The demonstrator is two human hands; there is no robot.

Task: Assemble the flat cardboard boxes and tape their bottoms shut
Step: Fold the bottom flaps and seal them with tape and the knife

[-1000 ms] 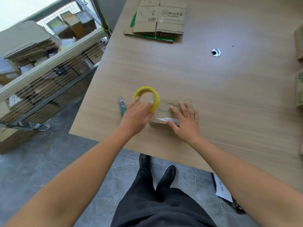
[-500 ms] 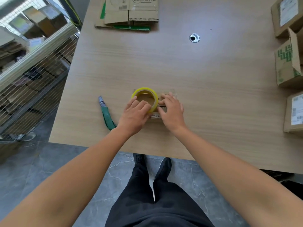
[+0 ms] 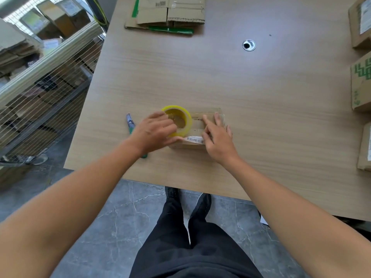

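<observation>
The small box (image 3: 197,125) sits on the surface (image 3: 261,117) close to its near edge, a bit left of middle. Its long axis runs left-right, roughly along that edge, taped side up, with a barcode label on the near rim.

Half a second ago both hands were bunched at the tape roll (image 3: 187,123), picking at the end. Now the right hand (image 3: 218,138) has slid right, fingers straight and spread flat on the box top. The left hand (image 3: 153,132) is wrapped round the roll at the box's left end. My guess is a strip is getting drawn along the seam, so this bottom's nearly shut.

A green cutter (image 3: 130,123) lies just left, half under the left hand. Flat cardboard (image 3: 170,15) waits at the far edge, and made-up boxes (image 3: 361,85) line the right.
</observation>
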